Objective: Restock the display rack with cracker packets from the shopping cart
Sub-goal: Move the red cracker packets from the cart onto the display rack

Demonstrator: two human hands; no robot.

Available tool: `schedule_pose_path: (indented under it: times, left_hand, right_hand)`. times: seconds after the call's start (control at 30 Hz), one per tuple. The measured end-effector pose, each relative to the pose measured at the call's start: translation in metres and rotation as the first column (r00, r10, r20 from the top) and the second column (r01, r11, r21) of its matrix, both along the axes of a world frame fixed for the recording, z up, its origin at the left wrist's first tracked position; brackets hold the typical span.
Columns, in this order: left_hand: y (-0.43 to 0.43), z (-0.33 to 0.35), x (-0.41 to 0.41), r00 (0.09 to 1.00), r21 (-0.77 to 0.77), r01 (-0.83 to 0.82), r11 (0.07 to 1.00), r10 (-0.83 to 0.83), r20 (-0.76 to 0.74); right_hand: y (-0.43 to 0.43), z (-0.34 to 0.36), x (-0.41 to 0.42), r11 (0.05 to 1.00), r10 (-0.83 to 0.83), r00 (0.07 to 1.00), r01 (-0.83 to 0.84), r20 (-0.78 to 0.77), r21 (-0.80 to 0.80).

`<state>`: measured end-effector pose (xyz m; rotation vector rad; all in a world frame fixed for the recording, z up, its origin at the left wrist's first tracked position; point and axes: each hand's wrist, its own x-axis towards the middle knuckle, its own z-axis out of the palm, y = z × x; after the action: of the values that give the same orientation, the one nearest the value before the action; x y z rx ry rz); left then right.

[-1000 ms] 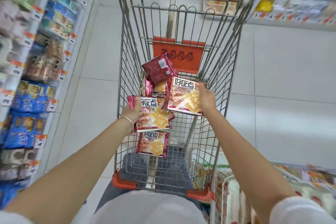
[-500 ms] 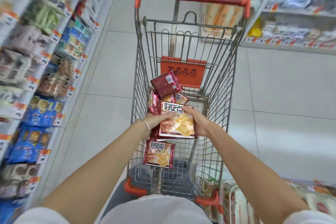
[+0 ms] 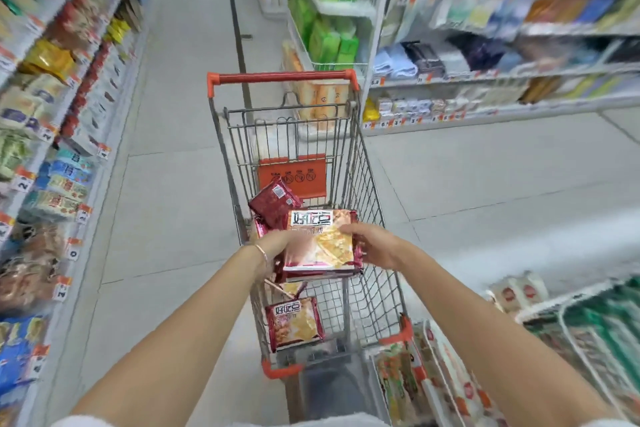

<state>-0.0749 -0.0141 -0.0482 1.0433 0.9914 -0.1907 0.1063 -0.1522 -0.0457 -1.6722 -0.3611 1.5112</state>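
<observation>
Store aisle (image 3: 173, 184): left hand (image 3: 277, 246) and right hand (image 3: 377, 246) grip one packet stack (image 3: 322, 246) over one cart (image 3: 284, 77).

Grips a stack of cracker packets (image 3: 320, 246) from both sides, left hand (image 3: 277, 248) at its left edge and right hand (image 3: 377, 246) at its right, above the wire shopping cart (image 3: 284, 77); wears a thin bracelet (image 3: 262, 253) on the left wrist. Looks down on one more cracker packet (image 3: 294, 322) face up near the cart's close end and a dark red packet (image 3: 273, 201) tilted by the orange sign (image 3: 294, 177); stands in an aisle between blurred stocked shelves (image 3: 52, 114).
</observation>
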Motion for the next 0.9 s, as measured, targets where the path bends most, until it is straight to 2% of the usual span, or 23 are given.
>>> schedule_pose_path:
  times: [0.17, 0.33, 0.47, 0.67, 0.8, 0.9]
  left_hand:
    - [-0.027, 0.051, 0.013, 0.977, 0.075, 0.173, 0.982, -0.181, 0.117]
    - [-0.084, 0.125, 0.067, 0.847, 0.215, 0.419, 0.882, -0.465, 0.255]
    - [-0.166, 0.193, 0.111, 0.697, 0.34, 0.516, 0.787, -0.616, 0.368]
    - [-0.335, 0.293, 0.133, 0.371, 0.45, 0.612, 0.651, -0.738, 0.563]
    - [-0.439, 0.337, 0.126, 0.154, 0.486, 0.681, 0.548, -0.756, 0.636]
    - [-0.514, 0.358, 0.117, 0.081, 0.533, 0.673, 0.513, -0.767, 0.636]
  right_hand:
    - [-0.066, 0.056, -0.024, 0.966, -0.251, 0.956, 0.236, 0.15, 0.11]
    - [-0.165, 0.131, -0.034, 0.827, -0.557, 0.781, 0.493, 0.283, 0.27]
    - [-0.262, 0.202, -0.047, 0.68, -0.733, 0.578, 0.62, 0.358, 0.391]
    - [-0.421, 0.295, -0.087, 0.408, -0.879, 0.125, 0.696, 0.46, 0.59]
    - [-0.526, 0.334, -0.125, 0.255, -0.918, -0.058, 0.671, 0.392, 0.696]
    - [-0.591, 0.352, -0.16, 0.172, -0.925, -0.155, 0.644, 0.347, 0.745]
